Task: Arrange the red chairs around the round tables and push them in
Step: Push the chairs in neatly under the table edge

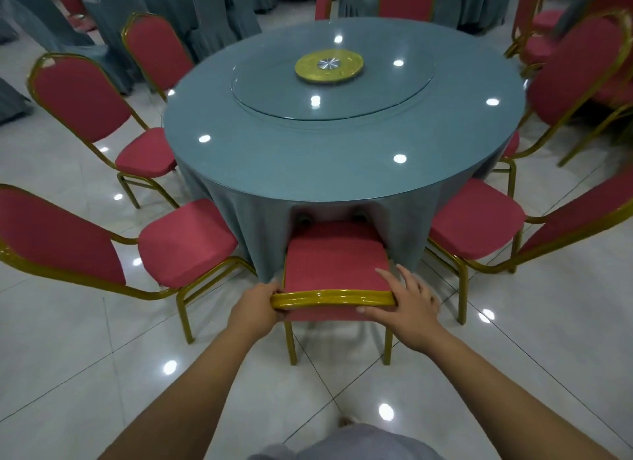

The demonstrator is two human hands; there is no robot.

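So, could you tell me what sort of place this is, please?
Probably a banquet hall: a cloth-draped round table with a glass turntable, red chairs with gold frames ringed around it, and more covered chairs behind.

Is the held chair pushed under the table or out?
Partly in: the chair seat's front pushes under the tablecloth; most of the seat shows.

Red chairs [334, 261] w/ gold frames, blue-grey tablecloth [342, 158], gold disc [329, 66] at centre, white glossy floor tiles [513, 339].
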